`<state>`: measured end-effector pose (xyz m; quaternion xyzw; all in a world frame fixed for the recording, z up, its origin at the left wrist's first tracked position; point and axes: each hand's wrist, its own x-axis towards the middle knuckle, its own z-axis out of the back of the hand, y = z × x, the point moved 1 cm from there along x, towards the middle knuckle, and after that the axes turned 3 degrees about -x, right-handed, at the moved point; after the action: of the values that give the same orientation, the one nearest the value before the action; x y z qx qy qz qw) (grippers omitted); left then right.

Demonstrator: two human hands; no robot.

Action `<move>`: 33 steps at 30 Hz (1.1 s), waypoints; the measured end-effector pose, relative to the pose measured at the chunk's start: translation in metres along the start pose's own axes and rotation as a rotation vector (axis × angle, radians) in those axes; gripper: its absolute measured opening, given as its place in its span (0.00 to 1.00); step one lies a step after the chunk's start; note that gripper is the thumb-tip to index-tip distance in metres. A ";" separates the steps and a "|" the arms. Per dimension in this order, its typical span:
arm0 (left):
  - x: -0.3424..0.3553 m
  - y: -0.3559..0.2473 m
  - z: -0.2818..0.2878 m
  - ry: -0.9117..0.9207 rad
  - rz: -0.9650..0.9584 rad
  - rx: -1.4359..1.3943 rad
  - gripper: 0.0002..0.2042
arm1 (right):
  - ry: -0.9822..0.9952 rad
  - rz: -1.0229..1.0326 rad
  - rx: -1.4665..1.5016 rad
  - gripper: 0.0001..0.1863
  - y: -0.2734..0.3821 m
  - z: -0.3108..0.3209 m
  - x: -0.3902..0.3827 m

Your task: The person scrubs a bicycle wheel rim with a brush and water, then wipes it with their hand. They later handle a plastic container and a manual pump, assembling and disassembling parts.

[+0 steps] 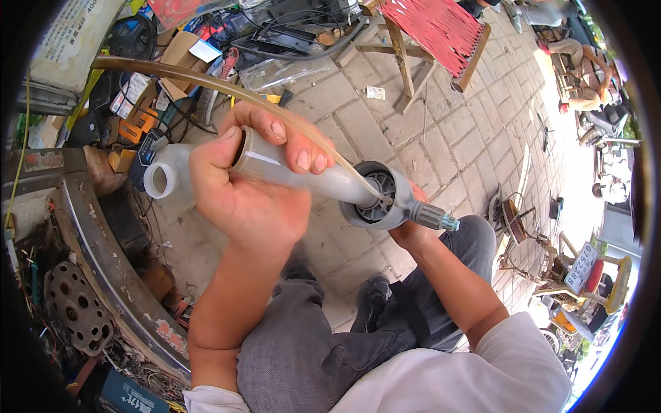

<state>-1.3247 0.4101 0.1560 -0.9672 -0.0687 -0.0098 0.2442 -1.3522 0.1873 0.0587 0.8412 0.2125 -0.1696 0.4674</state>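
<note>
My left hand (pixel 255 182) is closed round a translucent whitish plastic tube (pixel 313 177), one open end of it showing at the thumb. The tube's other end sits in a round grey plastic fitting (pixel 377 210) with spokes inside. From below and to the right, my right hand (pixel 413 230) grips this fitting; most of its fingers are hidden behind it. A ribbed grey nozzle (pixel 428 215) with a pale blue tip sticks out of the fitting's right side. A brownish hose (pixel 206 80) arcs from the upper left past my left fingers down into the fitting.
Left of my left hand stands a translucent bottle (pixel 165 175) with an open neck. Boxes, cables and tools crowd the upper left, near a curved metal panel (pixel 103 241). A red-slatted stool (pixel 437 34) stands on the brick paving (pixel 358 131). People and vehicles line the right.
</note>
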 end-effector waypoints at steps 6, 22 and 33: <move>-0.003 -0.014 0.001 0.051 -0.067 0.067 0.12 | -0.012 -0.107 -0.100 0.27 -0.010 0.025 0.010; 0.017 -0.015 0.029 -0.304 0.066 -0.137 0.17 | 0.630 0.290 -1.258 0.53 0.074 -0.002 0.002; 0.026 0.013 0.062 0.143 0.196 -0.136 0.12 | 0.582 -0.639 -0.571 0.44 0.044 -0.028 0.014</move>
<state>-1.2980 0.4316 0.0971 -0.9805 0.0446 -0.0593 0.1820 -1.3151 0.1934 0.0969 0.5854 0.6178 0.0018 0.5249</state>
